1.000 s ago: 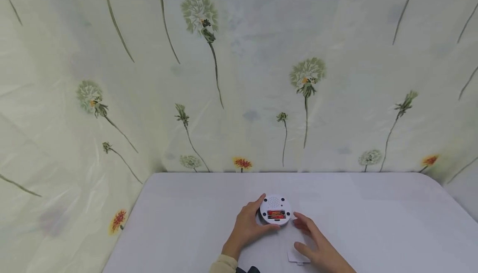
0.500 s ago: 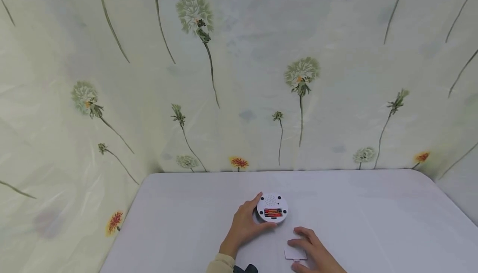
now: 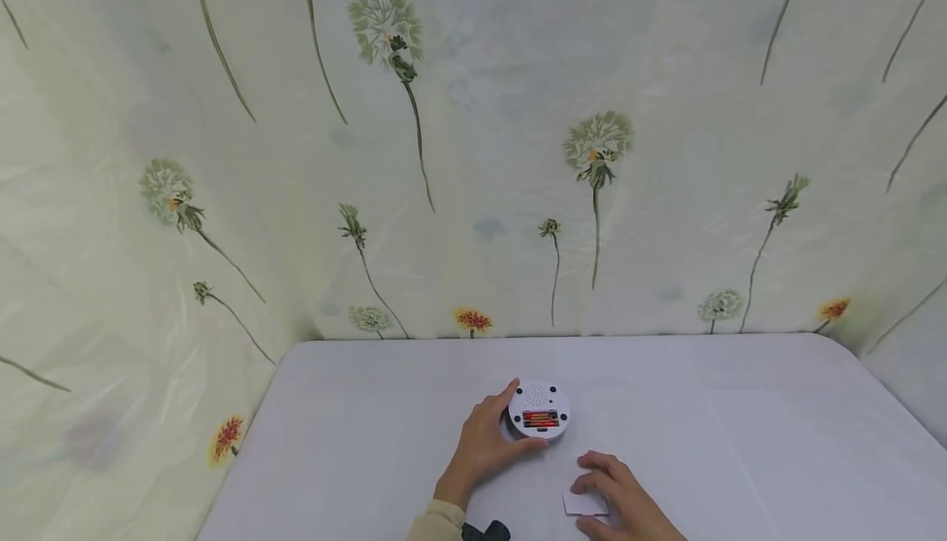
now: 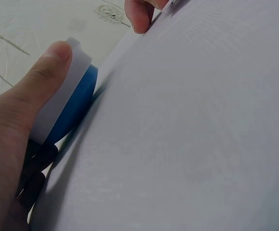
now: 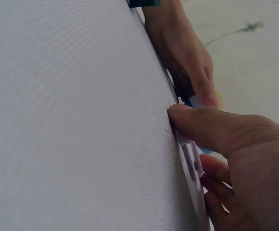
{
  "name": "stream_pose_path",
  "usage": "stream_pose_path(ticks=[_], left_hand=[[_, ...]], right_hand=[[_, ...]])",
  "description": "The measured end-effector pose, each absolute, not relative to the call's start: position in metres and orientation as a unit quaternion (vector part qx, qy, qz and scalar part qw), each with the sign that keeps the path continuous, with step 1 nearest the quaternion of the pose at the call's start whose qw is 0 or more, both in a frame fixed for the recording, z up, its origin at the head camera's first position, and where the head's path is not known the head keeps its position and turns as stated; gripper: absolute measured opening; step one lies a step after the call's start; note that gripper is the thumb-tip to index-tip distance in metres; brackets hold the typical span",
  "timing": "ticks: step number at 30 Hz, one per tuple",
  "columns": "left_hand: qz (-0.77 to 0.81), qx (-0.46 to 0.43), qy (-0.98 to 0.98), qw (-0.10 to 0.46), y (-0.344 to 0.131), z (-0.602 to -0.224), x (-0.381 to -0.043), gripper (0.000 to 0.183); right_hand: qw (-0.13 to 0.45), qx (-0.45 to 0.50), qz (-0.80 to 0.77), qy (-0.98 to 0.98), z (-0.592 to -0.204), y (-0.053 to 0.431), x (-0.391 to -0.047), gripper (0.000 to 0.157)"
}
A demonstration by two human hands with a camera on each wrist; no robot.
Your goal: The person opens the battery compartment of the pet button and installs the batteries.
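A round white device (image 3: 536,397) lies with its underside facing up, showing speaker holes, dark round feet and an open battery compartment. Red batteries (image 3: 541,418) sit in that compartment. My left hand (image 3: 481,446) grips the device from its left side, thumb at the near edge and fingers round the far side. The left wrist view shows the device's blue lower part (image 4: 76,103). Nearer to me, my right hand (image 3: 623,498) pinches a small white battery cover (image 3: 579,506) on the table between thumb and fingers. Clips on the cover show in the right wrist view.
A white cloth covers the table (image 3: 370,409). Behind it hangs a pale curtain (image 3: 473,154) printed with dandelions. A dark object (image 3: 486,532) shows at the bottom edge, by the left sleeve (image 3: 438,521).
My right hand has drawn back from beside the device to the battery cover, and its thumb and fingers have closed in on it. The left hand keeps its grip on the device.
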State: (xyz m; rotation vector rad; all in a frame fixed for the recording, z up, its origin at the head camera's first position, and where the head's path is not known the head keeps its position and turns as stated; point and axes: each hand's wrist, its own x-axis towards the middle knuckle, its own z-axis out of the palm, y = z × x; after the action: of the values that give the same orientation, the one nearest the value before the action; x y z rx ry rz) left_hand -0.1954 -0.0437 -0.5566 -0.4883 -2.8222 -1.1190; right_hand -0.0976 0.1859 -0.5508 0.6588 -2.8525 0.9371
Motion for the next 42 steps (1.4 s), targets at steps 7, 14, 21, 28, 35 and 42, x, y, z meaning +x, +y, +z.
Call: stream_pose_path(ticks=[7, 14, 21, 28, 35, 42], left_hand=[[-0.361, -0.156, -0.919, 0.03, -0.043, -0.558, -0.195, 0.1], [-0.361, -0.163, -0.917, 0.041, -0.044, -0.558, -0.196, 0.101], [-0.362, -0.16, -0.918, 0.032, -0.044, -0.557, -0.197, 0.1], [-0.356, -0.168, -0.918, 0.039, -0.045, -0.556, -0.197, 0.1], [-0.358, -0.166, -0.918, 0.035, -0.044, -0.555, -0.196, 0.101], [-0.357, -0.168, -0.918, 0.044, -0.043, -0.557, -0.196, 0.101]], right_hand=[[-0.015, 0.161, 0.301, -0.94, -0.543, 0.184, -0.099, 0.027], [0.107, 0.196, 0.29, -0.931, -0.548, 0.183, -0.103, 0.034], [0.154, 0.21, 0.316, -0.912, -0.546, 0.183, -0.109, 0.039], [0.177, 0.208, 0.33, -0.904, -0.538, 0.181, -0.112, 0.038], [0.206, 0.201, 0.332, -0.898, -0.534, 0.177, -0.118, 0.038], [0.226, 0.223, 0.336, -0.887, -0.526, 0.172, -0.127, 0.034]])
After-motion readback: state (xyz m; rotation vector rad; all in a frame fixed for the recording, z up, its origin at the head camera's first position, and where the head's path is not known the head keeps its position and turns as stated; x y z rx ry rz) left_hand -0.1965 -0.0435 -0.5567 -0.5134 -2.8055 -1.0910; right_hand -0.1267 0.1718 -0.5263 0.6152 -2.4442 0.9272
